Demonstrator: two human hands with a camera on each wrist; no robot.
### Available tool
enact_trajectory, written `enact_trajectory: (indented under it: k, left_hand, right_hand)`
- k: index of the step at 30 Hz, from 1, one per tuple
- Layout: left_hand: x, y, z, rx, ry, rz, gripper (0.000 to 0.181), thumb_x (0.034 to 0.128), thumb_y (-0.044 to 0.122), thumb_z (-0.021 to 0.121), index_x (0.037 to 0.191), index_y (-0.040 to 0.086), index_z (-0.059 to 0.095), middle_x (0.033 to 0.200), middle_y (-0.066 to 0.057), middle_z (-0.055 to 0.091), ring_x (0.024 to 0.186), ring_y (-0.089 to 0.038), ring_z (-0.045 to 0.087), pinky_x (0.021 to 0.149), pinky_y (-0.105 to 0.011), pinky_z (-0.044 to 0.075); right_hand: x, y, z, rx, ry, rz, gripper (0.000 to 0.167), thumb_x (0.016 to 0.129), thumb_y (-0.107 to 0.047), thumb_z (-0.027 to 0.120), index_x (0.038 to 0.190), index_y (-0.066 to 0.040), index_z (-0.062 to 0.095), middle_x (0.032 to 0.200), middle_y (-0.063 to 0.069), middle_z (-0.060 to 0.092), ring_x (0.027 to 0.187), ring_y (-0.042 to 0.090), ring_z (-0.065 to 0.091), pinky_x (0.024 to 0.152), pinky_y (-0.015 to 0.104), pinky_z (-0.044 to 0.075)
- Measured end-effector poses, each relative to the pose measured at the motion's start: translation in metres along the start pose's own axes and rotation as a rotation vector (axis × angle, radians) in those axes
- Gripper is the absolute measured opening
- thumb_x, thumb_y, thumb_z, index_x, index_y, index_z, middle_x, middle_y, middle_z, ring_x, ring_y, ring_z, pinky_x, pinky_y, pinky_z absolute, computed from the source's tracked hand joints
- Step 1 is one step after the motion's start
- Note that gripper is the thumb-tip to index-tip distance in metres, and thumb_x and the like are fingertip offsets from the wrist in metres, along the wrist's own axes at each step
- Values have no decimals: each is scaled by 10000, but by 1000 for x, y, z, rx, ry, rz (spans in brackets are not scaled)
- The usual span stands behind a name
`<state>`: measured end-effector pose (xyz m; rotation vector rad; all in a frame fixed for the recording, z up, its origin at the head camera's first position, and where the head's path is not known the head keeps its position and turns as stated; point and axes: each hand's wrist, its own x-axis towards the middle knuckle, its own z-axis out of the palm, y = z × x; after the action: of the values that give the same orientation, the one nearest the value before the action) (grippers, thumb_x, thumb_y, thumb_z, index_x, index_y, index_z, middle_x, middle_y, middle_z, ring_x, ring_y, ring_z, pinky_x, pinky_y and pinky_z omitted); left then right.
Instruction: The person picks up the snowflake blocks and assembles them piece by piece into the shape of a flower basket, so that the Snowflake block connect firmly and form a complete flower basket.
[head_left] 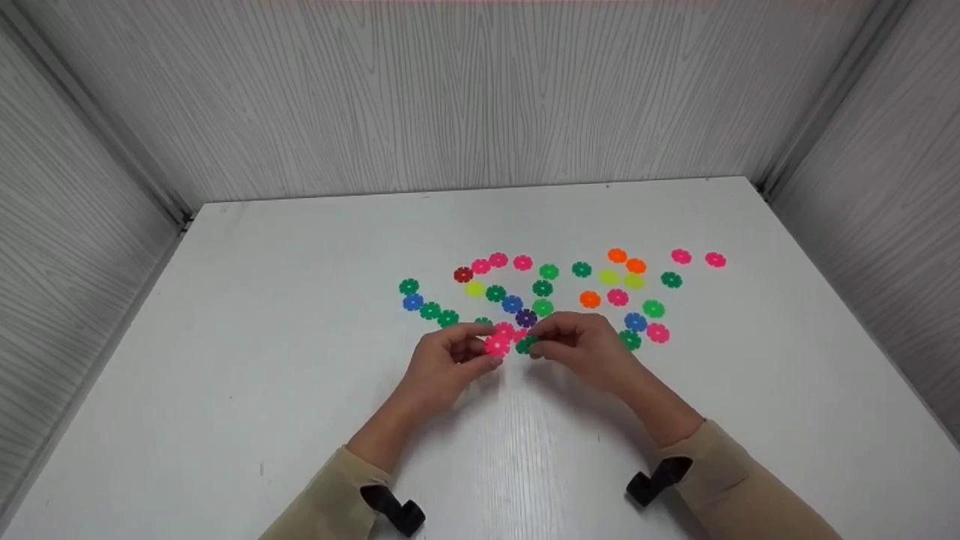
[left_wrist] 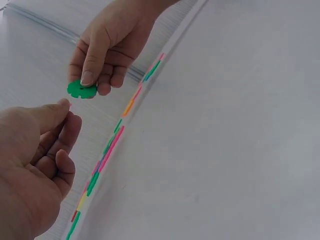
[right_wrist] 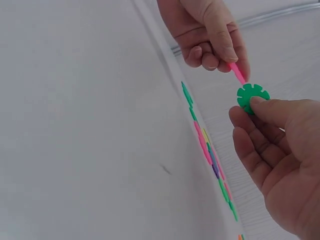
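My left hand (head_left: pixel 439 367) pinches a pink notched snowflake disc (head_left: pixel 496 349) between thumb and fingers. Facing it, my right hand (head_left: pixel 592 352) pinches a dark green snowflake disc (head_left: pixel 523 346) by its edge. Both discs are held above the table, close to each other. In the right wrist view the pink disc (right_wrist: pixel 237 73) appears edge-on, right by the rim of the green disc (right_wrist: pixel 246 95); whether they touch, I cannot tell. From the left wrist, the green disc (left_wrist: pixel 80 91) shows its face, while the pink one is mostly hidden behind my left fingertips.
Many loose discs lie beyond my hands on the white table (head_left: pixel 300 285), among them a dark red disc (head_left: pixel 463 274), a purple disc (head_left: pixel 526 319) and an orange disc (head_left: pixel 590 299). Grey wood-grain panels (head_left: pixel 465 97) wall off the back and both sides.
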<state>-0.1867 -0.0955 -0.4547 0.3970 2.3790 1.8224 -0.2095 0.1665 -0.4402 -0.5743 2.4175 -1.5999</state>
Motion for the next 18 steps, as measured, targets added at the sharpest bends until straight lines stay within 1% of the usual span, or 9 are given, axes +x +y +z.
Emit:
enact_trajectory:
  k: [5, 9, 12, 15, 18]
  left_hand:
    - [-3, -6, 3, -25, 19, -16, 495, 931, 219, 850, 1390, 121, 692, 1047, 12, 762, 990, -210, 721, 866, -285, 615]
    - [-4, -6, 5, -24, 30, -31, 488, 929, 212, 851, 1384, 124, 698, 1051, 20, 766, 1004, -204, 718, 880, -283, 612]
    - [-3, -5, 6, -35, 21, -37, 488, 924, 208, 856, 1381, 124, 704, 1052, 16, 771, 1007, -211, 721, 877, -288, 614]
    - [-1, -5, 7, -56, 15, -44, 491, 923, 223, 858, 1379, 123, 707, 1057, 7, 774, 1004, -213, 729, 868, -295, 618]
    - [0, -7, 9, -71, 21, -56, 489, 922, 242, 858, 1374, 125, 712, 1057, 2, 775, 996, -213, 735, 848, -301, 622]
  right_hand:
    - [0, 5, 9, 28, 14, -56, 221, 962, -184, 812, 1178, -142, 789, 1053, -15, 774, 990, 201, 751, 879, 306, 619]
    - [0, 8, 12, 33, 29, -81, 225, 959, -170, 814, 1179, -131, 792, 1058, -24, 774, 999, 192, 748, 885, 294, 615]
    - [1, 10, 12, 28, 43, -104, 233, 958, -153, 813, 1183, -96, 790, 1055, -28, 775, 1004, 191, 741, 887, 291, 614]
    - [1, 10, 11, 28, 56, -113, 217, 965, -147, 804, 1173, -86, 796, 1050, -22, 778, 1008, 198, 738, 890, 300, 616]
    - [1, 11, 11, 39, 69, -102, 198, 971, -154, 799, 1160, -98, 806, 1041, -17, 779, 1006, 197, 736, 892, 299, 615]
